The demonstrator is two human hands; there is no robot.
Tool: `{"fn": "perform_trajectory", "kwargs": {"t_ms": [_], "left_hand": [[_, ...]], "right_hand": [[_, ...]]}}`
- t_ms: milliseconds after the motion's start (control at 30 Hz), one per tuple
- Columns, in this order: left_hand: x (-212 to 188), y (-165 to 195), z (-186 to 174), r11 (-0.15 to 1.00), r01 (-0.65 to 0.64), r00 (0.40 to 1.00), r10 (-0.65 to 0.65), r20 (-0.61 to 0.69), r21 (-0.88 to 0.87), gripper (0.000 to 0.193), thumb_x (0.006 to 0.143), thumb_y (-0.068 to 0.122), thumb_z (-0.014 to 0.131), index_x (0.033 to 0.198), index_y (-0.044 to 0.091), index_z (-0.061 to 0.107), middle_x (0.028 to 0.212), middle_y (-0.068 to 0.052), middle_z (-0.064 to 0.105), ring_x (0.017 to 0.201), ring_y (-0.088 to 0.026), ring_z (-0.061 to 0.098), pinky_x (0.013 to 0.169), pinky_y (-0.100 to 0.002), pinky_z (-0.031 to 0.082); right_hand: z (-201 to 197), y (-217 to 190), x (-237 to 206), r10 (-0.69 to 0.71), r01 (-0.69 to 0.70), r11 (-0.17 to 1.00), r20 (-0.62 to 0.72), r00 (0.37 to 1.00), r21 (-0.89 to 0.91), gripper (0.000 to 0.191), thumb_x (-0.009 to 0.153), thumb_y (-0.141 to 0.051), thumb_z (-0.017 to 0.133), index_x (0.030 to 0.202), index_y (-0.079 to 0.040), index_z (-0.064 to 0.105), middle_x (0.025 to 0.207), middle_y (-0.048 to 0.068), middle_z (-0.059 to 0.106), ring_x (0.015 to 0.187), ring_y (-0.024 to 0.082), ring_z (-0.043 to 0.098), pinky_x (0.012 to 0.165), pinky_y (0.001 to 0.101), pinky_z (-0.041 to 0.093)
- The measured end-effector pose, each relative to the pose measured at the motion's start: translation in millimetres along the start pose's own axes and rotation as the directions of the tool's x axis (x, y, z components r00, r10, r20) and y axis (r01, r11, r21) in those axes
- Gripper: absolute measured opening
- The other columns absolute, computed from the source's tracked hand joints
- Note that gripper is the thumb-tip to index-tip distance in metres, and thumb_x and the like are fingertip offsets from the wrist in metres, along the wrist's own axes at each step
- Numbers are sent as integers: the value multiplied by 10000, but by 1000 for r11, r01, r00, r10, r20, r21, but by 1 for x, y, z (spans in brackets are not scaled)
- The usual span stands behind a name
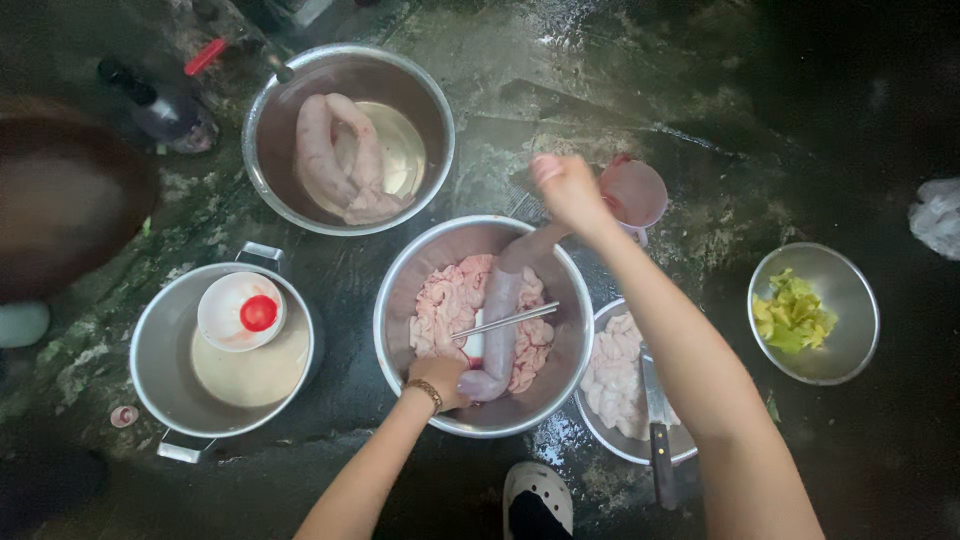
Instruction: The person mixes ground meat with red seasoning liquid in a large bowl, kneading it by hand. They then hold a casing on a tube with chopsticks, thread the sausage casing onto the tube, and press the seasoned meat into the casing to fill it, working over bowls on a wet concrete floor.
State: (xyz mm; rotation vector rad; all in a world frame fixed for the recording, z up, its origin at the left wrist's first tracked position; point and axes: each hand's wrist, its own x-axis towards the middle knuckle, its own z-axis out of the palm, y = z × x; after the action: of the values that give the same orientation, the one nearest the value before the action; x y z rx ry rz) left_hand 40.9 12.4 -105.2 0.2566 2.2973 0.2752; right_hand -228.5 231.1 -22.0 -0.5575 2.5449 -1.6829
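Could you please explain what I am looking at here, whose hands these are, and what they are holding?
This is one picture from a camera worn on a person's head, looking down at their own two bare hands above a dark, wet floor. The left hand grips the lower end of a long pale sausage-like casing, and the right hand lifts its upper end. It hangs over the middle metal bowl of pale pink raw offal. Around it stand another bowl with two more stuffed casings, a pot of pale liquid with a small floating bowl, a plate of pale pieces with a knife, and a bowl of greenish-yellow bits.
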Motion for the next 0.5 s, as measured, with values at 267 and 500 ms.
{"fn": "perform_trajectory", "kwargs": {"t_ms": [267,500], "left_hand": [[7,21,20,991,-8,999,13,35,-134,602,799,441,780,1244,54,660,1255,-183,666,1177,-347,648,1014,-442,519],[6,52,47,910,-181,979,128,-161,-373,588,871,495,710,1193,5,670,1237,-227,675,1175,-397,627,1008,-484,493]], "right_hand": [[102,-28,11,144,-140,989,135,980,-40,391,1040,-360,504,958,-58,739,589,118,572,569,164,499,526,403,432],[201,-35,-24,-79,44,989,252,964,141,421,1058,-310,493,871,25,665,689,93,622,674,132,555,643,332,494]]}}
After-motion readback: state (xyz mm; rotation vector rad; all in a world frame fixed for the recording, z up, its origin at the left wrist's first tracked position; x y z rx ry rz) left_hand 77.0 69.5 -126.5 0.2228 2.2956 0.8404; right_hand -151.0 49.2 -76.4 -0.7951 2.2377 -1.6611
